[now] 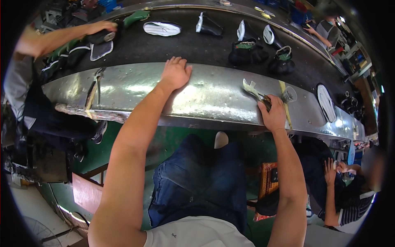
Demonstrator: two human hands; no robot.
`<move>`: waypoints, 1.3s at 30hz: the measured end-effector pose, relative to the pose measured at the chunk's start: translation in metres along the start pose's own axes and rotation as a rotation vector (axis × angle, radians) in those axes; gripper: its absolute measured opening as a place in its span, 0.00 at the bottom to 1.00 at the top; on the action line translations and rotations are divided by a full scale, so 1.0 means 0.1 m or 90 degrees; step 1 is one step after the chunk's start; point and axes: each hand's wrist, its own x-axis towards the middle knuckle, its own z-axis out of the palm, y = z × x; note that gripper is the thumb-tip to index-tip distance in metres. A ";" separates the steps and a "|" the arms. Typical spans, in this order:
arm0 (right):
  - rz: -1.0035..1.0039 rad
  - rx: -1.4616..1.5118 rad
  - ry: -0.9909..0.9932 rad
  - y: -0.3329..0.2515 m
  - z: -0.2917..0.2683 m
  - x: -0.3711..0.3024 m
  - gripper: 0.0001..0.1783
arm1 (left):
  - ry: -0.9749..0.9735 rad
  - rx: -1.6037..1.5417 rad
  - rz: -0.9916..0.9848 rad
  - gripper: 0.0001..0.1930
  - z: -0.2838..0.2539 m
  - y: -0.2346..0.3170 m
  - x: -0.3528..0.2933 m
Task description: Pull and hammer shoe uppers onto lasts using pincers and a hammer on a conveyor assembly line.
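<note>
My left hand (177,73) lies flat and open on the shiny metal ledge (210,94), its fingertips reaching the edge of the dark belt. At the right, my right hand (275,112) rests on the ledge, wrapped round the handles of lasting pliers (254,88). Their pale metal jaws point away to the left. Just right of the pliers sits a small clear cup (289,94) with something dark and fine in it. A yellow strip (284,99) runs across the ledge there.
On the dark belt (164,50) lie a white sole (162,29), black shoe uppers (210,27) and dark green-lined pieces (245,52). Another sole (326,103) is at the right. Co-workers are at the left (33,78), right (349,185) and far side (329,31).
</note>
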 end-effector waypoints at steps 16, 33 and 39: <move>-0.044 0.010 0.016 0.01 -0.03 -0.03 0.26 | -0.155 0.011 -0.043 0.33 -0.31 0.17 -0.08; -0.066 0.030 -0.070 0.04 -0.02 0.10 0.26 | -0.036 -0.227 -0.148 0.21 -0.18 -0.43 0.48; -0.055 0.053 -0.116 0.01 0.02 0.18 0.28 | 0.186 -0.159 -0.450 0.18 0.19 -2.11 1.53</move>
